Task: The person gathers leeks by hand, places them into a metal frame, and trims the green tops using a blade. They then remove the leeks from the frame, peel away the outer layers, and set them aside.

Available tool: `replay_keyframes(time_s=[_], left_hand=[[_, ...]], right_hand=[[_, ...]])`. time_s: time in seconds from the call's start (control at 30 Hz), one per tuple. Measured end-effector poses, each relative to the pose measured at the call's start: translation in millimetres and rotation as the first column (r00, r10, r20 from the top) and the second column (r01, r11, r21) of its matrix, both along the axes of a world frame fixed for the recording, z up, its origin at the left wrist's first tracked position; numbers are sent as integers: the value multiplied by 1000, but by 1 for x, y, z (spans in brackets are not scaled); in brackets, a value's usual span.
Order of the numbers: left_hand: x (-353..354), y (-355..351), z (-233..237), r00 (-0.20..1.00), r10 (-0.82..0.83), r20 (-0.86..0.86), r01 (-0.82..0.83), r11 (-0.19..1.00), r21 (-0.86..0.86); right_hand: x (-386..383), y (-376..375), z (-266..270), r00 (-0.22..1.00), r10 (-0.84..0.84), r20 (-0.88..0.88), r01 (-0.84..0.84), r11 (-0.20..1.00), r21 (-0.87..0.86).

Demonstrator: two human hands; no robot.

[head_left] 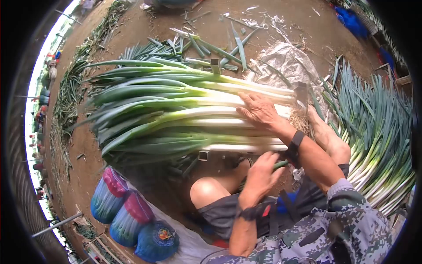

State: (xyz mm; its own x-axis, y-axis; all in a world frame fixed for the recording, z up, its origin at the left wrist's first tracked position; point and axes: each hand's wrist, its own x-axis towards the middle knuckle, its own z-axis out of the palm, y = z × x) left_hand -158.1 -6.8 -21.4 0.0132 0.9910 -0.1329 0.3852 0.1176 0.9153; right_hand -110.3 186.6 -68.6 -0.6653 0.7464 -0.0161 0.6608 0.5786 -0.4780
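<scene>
Directly beneath the right hand [259, 110] lies the leek bundle [176, 114].

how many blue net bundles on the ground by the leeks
3, in a row at lower left: the upper bundle nearest the leeks, the middle bundle, the lowest bundle by the white sheet. Others may be hidden.
</scene>
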Motion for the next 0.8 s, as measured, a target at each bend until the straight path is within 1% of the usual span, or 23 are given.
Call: replay_keyframes(time_s=[0.03,0.07,0.1,0.13,0.17,0.2,0.23,0.27,0.3,0.33,0.4,0.43,0.5,0.6,0.63,0.67,0.73,0.77,0.8], left_hand=[[-20,-3,20,997,41,60,-39,999,-32],[-41,-5,34,991,134,-1,-134,990,-35],[-65,-8,38,978,208,-34,-203,973,113],[-88,-7,43,938,323,-126,-280,920,274],[-113,-1,49,875,413,-252,-308,877,369],[-135,-2,61,785,521,-336,-350,820,453],[-155,8,60,701,571,-428,-310,784,539],[-171,18,55,657,599,-458,-294,763,576],[-185,27,48,594,599,-537,-256,774,580],[-194,38,39,590,571,-571,-230,796,559],[-198,58,25,453,534,-714,-110,828,550],[-197,60,28,448,511,-734,-102,845,526],[-196,70,17,418,480,-771,-89,867,491],[-198,76,20,449,370,-813,-102,925,365],[-200,77,24,423,373,-826,-64,921,384],[-198,73,31,429,406,-807,-53,903,426],[-196,63,46,399,463,-791,-65,875,479],[-195,58,55,350,536,-768,-60,831,553],[-192,56,69,305,605,-736,-55,782,620]], right_hand=[[2,0,-5,1000,-3,-23,3,1000,6],[4,2,-8,999,-8,-50,9,1000,23],[5,3,-10,997,-9,-78,12,999,39],[4,4,-10,995,-10,-101,24,990,142],[4,3,-10,992,-10,-123,39,971,235],[3,-9,3,991,-19,-135,61,947,316],[2,-12,6,982,-18,-189,75,951,299],[2,-19,14,971,-20,-238,88,956,278],[2,-23,17,958,-23,-285,101,960,262],[2,-26,15,958,-25,-285,102,961,259],[2,-29,11,958,-29,-284,104,961,255],[3,-36,20,963,-49,-266,117,963,245],[2,-32,20,971,-39,-234,99,964,246],[1,-33,20,972,-30,-234,90,964,250],[0,-33,21,969,-26,-246,90,963,255],[1,-35,25,962,14,-273,63,961,271],[0,-36,32,941,101,-324,7,949,314],[-1,-39,35,896,130,-424,-7,960,280],[-1,-42,45,858,113,-500,-8,978,206]])
